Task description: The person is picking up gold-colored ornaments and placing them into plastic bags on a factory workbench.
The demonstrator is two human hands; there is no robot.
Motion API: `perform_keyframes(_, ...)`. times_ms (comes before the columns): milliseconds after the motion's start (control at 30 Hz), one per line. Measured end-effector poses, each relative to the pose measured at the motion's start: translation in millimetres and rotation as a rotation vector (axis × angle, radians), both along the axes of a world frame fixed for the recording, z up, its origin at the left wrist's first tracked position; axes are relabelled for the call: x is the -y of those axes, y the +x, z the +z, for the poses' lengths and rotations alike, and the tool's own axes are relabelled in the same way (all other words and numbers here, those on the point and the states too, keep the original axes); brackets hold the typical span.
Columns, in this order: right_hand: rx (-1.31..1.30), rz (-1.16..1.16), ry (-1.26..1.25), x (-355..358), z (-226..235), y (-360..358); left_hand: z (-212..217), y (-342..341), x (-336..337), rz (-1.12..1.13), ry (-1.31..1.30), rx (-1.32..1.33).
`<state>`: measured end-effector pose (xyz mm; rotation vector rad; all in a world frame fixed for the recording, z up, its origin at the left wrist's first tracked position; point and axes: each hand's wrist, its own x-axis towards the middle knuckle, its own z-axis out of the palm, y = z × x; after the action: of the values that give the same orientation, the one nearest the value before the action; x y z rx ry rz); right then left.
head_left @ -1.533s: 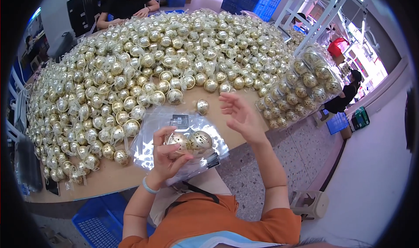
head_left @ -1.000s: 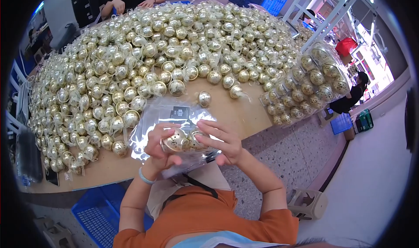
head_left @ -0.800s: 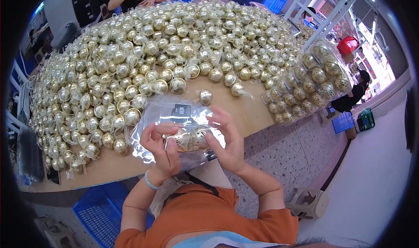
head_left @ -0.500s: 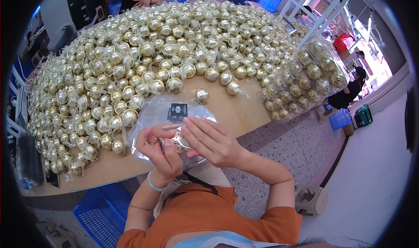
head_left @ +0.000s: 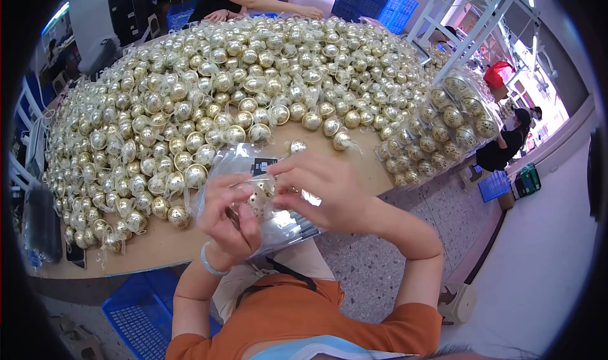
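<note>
Bagging step in hand. Left hand (head_left: 231, 224) grips the clear crinkly plastic bag (head_left: 253, 198) at the wooden table's (head_left: 158, 249) near edge; right hand (head_left: 323, 189), fingers curled, presses a gold perforated ball ornament (head_left: 258, 203) inside. Next likely needs another ball from the heap (head_left: 209, 94).

My left grip (head_left: 231, 224) and right grip (head_left: 326, 192) clasp a clear plastic bag (head_left: 253, 198) of gold baubles (head_left: 256, 203) above the surface (head_left: 171, 246), beside the heaped gold ornaments (head_left: 221, 100).
</note>
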<state>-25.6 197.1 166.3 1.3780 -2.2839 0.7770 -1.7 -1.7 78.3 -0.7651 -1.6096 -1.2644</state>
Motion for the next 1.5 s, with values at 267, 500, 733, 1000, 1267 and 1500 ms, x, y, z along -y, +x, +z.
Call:
perform_keyframes(267,0.696,-0.096,-0.529,2,-23,19,7,-11,-2,0.178,-0.143,-0.326)
perform_keyframes(500,0.722,-0.049,-0.698,-1,-24,21,28,-20,6,0.160,-0.369,-0.523)
perform_keyframes(733,0.711,-0.081,-0.727,-8,-32,13,24,-21,1,0.064,-0.429,-0.475)
perform_keyframes(1000,0.620,-0.039,-0.291,-59,-43,46,31,-17,-39,-0.478,-0.311,-0.050)
perform_keyframes(1267,0.600,-0.524,-0.329,-104,-69,109,43,-45,-134,-0.770,-0.621,0.378)
perform_keyframes(1500,0.396,-0.898,-0.820,-153,-160,76,20,-50,-159,-0.208,-0.598,0.187)
